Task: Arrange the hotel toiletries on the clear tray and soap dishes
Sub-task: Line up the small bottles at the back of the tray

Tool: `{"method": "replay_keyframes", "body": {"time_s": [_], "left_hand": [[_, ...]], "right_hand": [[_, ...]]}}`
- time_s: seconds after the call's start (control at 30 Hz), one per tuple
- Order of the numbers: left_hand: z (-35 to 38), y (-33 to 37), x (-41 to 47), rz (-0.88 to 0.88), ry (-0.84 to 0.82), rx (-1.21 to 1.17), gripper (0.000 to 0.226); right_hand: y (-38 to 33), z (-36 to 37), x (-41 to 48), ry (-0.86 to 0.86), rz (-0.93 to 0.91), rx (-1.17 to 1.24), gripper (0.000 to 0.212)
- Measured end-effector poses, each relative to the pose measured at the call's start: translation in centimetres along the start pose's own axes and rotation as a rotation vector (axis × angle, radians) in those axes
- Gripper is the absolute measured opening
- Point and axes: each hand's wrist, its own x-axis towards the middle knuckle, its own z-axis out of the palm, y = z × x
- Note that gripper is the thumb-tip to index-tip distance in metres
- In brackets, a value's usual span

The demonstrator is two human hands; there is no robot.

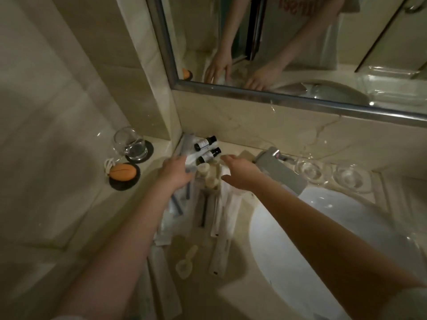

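Observation:
A pile of hotel toiletries lies on the marble counter left of the sink: two dark-capped small bottles (206, 145), several cream-coloured caps or small bottles (211, 175), and long white wrapped packets (219, 218). My left hand (176, 173) rests on the left side of the pile, its fingers over white packets; whether it grips one I cannot tell. My right hand (240, 173) hovers over the pile's right side with fingers spread and nothing in it. Two clear glass soap dishes (309, 170) (352, 177) stand behind the sink. The clear tray is hard to make out.
A drinking glass (130, 144) on a dark coaster and an orange soap (122, 172) on a second dark coaster sit on the left ledge. The white sink basin (323, 239) lies to the right, its faucet (277, 163) behind it. A mirror (300, 42) hangs above.

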Motion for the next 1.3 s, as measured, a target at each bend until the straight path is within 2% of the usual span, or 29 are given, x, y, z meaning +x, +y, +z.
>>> {"method": "replay_keyframes", "body": {"time_s": [0.2,0.43,0.63,0.83,1.0,1.07,1.2,1.3], "left_hand": [[-1.2,1.0,6.9,0.128,-0.04,0.177,0.064],[-1.0,3.3,12.7,0.225,-0.047,0.312,0.052],[0.7,4.4,15.1,0.241,-0.056,0.237,0.031],[0.0,4.0,15.2,0.206,-0.032,0.178,0.037],[-1.8,3.5,13.3,0.128,0.058,0.164,0.032],[-2.2,3.3,12.1,0.114,0.096,0.102,0.033],[-3.0,3.5,8.8,0.08,0.119,-0.233,0.031],[-3.6,4.3,5.5,0.087,0.109,-0.43,0.042]], "right_hand": [[0.9,1.0,6.6,-0.093,0.038,-0.152,0.061],[2.2,2.8,11.3,-0.073,0.084,-0.199,0.056],[2.0,2.9,13.1,0.019,0.036,-0.233,0.042],[1.9,1.5,13.2,-0.047,0.042,-0.268,0.03],[1.6,-0.1,11.8,-0.069,0.077,-0.174,0.014],[1.6,-0.8,10.6,-0.05,0.068,-0.097,0.003],[1.7,-2.3,7.1,0.057,0.044,0.104,0.014],[1.8,-3.3,3.5,0.201,0.019,0.223,0.023]]}}
